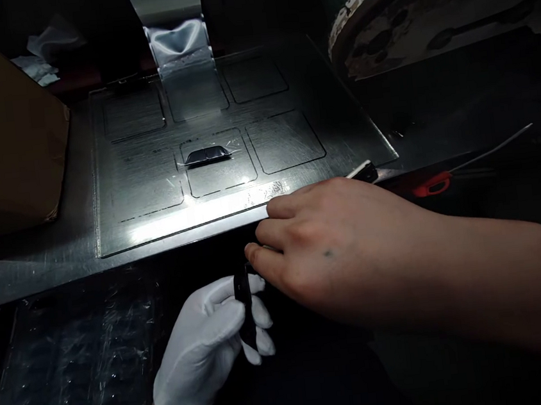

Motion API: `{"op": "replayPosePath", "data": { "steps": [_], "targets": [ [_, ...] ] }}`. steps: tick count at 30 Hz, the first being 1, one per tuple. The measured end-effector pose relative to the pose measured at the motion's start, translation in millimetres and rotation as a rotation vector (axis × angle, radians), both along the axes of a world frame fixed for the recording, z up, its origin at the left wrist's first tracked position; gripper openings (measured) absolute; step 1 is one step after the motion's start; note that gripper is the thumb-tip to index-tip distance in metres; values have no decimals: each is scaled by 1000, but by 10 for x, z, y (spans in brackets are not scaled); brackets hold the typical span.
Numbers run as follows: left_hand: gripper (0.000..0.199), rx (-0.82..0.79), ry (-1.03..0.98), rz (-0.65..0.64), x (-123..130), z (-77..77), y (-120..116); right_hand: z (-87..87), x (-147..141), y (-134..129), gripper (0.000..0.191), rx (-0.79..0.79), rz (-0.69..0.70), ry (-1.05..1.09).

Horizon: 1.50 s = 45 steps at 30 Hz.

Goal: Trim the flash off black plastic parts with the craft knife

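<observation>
My left hand (202, 342), in a white glove, is closed on a small, dark, curved plastic part (245, 308), pinched upright between thumb and fingers. Bare and with curled fingers, my right hand (317, 236) reaches in from the right, its fingertips right beside that part. Past its knuckles juts the end of a slim white-and-black tool (362, 171); the rest of the tool is hidden behind the hand. Another dark, glossy piece (207, 155), split by a middle line, lies on the clear sheet (288, 141) with outlined rectangles.
A cardboard box (6, 127) stands at left. Below it is a plastic-wrapped tray (75, 371). A silvery film strip (180, 38) hangs over the sheet's back. At right are a red-handled tool (432, 184) with a thin shaft and a large worn, rounded object (425, 18).
</observation>
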<state>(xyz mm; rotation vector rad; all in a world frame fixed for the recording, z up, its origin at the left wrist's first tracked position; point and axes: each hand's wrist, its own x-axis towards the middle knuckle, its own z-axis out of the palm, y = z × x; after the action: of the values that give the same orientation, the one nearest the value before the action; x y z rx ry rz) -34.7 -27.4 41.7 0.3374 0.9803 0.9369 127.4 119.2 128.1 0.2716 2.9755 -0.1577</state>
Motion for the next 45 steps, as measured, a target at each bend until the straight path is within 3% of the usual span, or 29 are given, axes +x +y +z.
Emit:
{"op": "replayPosePath", "data": {
  "steps": [14, 21, 24, 34, 45],
  "targets": [
    [23, 10, -18, 72, 21, -111, -13, -82, 9, -22, 16, -134, -114, 17],
    [23, 140, -107, 453, -1, -132, -34, -238, 323, 30, 26, -248, -124, 202],
    [23, 201, -90, 525, -1, -127, -22, -306, 326, -44, 24, -294, -149, 203],
    [23, 217, -1, 544, 17, -80, -63, -366, 237, -146, 20, -253, -135, 158],
    [24, 187, 106, 572, 23, -71, -72, -319, 220, -205, 21, -156, -107, 115]
  ]
}}
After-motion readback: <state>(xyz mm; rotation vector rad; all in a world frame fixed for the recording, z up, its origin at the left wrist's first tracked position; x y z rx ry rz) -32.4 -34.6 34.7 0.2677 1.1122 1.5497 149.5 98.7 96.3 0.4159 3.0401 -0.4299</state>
